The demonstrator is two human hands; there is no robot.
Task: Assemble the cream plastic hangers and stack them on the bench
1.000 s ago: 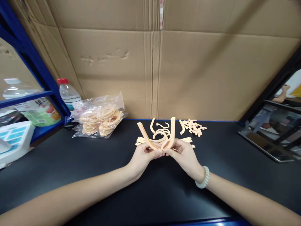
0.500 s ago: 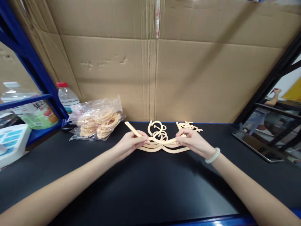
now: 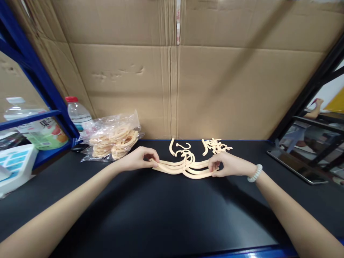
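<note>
Hanger stack (image 3: 185, 168): flat on tabletop (image 3: 161, 215), long axis L–R; left hand (image 3: 137, 160), right hand (image 3: 228, 165) pinching opp. ends.

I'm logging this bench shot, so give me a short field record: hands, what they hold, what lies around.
left hand: pinches left end of the hangers
right hand: grips right end of the hangers; bracelet on wrist
hangers: beige stack, flat on the table
loose hooks: behind the stack
bag: clear, holds beige parts, far left
bottle: red cap, beside the bag
backdrop: cardboard
</note>
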